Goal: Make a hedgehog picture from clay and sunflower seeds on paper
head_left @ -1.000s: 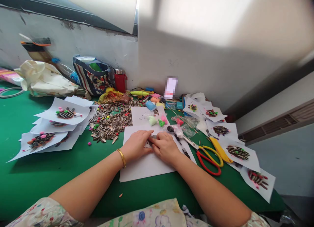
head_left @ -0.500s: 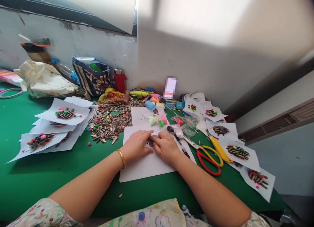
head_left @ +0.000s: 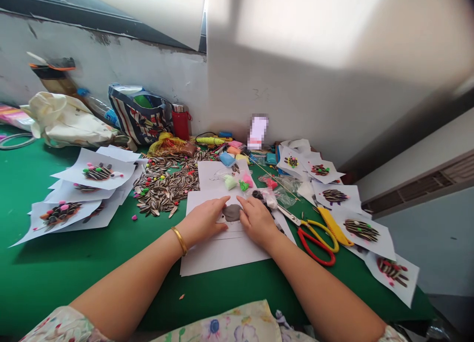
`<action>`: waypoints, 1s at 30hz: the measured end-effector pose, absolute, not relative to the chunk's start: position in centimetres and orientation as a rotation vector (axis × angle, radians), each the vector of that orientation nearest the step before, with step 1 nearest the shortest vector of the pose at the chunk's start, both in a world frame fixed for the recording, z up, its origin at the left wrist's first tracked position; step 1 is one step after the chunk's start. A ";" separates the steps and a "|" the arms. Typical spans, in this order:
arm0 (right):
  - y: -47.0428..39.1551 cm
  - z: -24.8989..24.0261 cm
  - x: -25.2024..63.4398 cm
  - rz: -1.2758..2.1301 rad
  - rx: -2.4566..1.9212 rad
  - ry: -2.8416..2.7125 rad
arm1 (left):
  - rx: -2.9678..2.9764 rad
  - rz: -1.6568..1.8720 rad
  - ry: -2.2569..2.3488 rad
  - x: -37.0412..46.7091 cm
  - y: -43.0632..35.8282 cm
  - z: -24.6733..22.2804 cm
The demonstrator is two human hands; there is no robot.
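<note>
A flattened oval of dark grey modelling clay (head_left: 232, 213) lies on white paper (head_left: 222, 258) in front of me, over drawn lines. My left hand (head_left: 207, 216), with a gold bangle at the wrist, rests on the paper at the clay's left side. Its fingers are stretched out and its thumb sits apart. My right hand (head_left: 257, 221) is at the clay's right edge, index finger pointing forward and the other fingers bent, their tips at the clay. Neither hand grips anything. Just beyond are bagged green clay (head_left: 230, 182) and pink clay (head_left: 247, 180).
Striped sunflower seeds (head_left: 166, 184) are heaped left of the paper. Scissors (head_left: 316, 238) and a yellow utility knife (head_left: 333, 226) lie to the right. Seed-decorated sheets are stacked at left (head_left: 122, 179) and right (head_left: 403, 292). A red flask (head_left: 181, 124) stands by the wall.
My hands have drawn apart slightly, uncovering the grey clay between them. The right fingers have slid off its top to the right edge.
</note>
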State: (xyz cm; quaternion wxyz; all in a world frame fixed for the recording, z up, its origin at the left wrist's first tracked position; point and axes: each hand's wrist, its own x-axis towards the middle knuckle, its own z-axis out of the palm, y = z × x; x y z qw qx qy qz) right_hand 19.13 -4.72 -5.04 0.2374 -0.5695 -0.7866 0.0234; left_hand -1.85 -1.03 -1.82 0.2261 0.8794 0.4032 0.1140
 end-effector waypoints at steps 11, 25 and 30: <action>-4.8 -4.9 19.7 0.107 -1.575 -2.192 | 2.493 0.211 1.175 -1.7 -1.6 -1.1; -4.9 -4.9 20.1 0.146 -1.572 -2.198 | 2.433 0.128 1.137 -2.5 -1.1 -0.1; -4.9 -5.0 20.1 0.146 -1.557 -2.193 | 2.480 0.215 1.112 -2.5 -1.3 -0.4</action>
